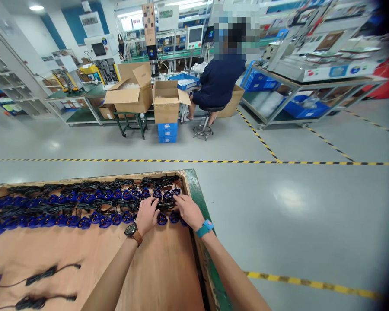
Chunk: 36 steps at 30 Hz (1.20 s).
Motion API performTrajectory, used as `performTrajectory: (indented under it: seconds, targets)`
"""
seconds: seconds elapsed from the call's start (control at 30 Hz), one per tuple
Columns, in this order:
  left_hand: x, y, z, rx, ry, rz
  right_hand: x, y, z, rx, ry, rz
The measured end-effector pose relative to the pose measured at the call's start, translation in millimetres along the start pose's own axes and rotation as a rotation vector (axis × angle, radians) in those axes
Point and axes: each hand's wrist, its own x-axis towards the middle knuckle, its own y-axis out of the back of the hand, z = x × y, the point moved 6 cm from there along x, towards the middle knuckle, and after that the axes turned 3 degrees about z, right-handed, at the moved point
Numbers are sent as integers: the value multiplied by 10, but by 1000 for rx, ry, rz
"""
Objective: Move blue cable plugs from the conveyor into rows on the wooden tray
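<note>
Rows of small blue round parts with bundled black cables [84,203] lie across the far side of a wooden board [84,255]. My left hand [147,214], with a brown-strapped watch on the wrist, rests on the parts at the right end of the near row. My right hand [188,209], with a teal wristband, lies beside it, fingers on a black cable bundle [164,205] between the two rows. Both hands touch the parts; whether either one grips a part is hidden by the fingers.
Two loose black cables [40,274] lie at the near left of the board. The board's green edge [197,194] borders a grey floor with yellow-black tape lines. A person sits on a stool [204,125] beyond, by open cardboard boxes [167,103] and blue crates.
</note>
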Motion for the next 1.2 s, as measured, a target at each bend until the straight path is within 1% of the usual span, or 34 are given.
performTrajectory:
  seconds: [0.07,0.1,0.17,0.27,0.4,0.5,0.6,0.7,0.77,0.83,0.93,1.0,1.07,1.1,1.17,1.2]
  targets:
    - [-110,2,124,-36,-71,27,-128,134,39,8,-34,62]
    - [-169,-27,188,-42,-102,23,-207,163,33,-3,-36,61]
    - [-267,-128,285,-20,-134,1,-367,131,-24,-53,-15,18]
    - [-325,-284,328,56,-102,-1,-537,-57,-146,-158,34,-30]
    - [-308,-392,327,95,-46,3,-585,-381,-239,-283,110,-56]
    - [-329,-402,339,81,-18,6,-597,-518,-278,-336,185,-78]
    - [-451,-354,332,49,34,48,-672,-469,-283,-427,212,-15]
    - [-742,-265,282,7,85,102,-785,-401,-217,-535,227,39]
    - [-1048,-198,203,-1,131,132,-839,-412,-142,-561,264,38]
    - [-1444,-134,77,14,206,166,-858,-444,-64,-544,293,29]
    - [-2187,-26,-183,72,376,252,-852,-467,-39,-497,281,55]
    - [-2741,62,-367,121,486,327,-854,-482,-128,-467,224,102]
    - [-3300,176,-547,181,583,413,-884,-558,-338,-399,170,154]
    - [-3570,238,-641,206,632,447,-911,-640,-495,-340,164,170]
    - [-4071,372,-852,241,725,501,-980,-913,-900,-201,172,155]
    - [-4296,439,-976,251,767,516,-1020,-1105,-1141,-137,179,114]
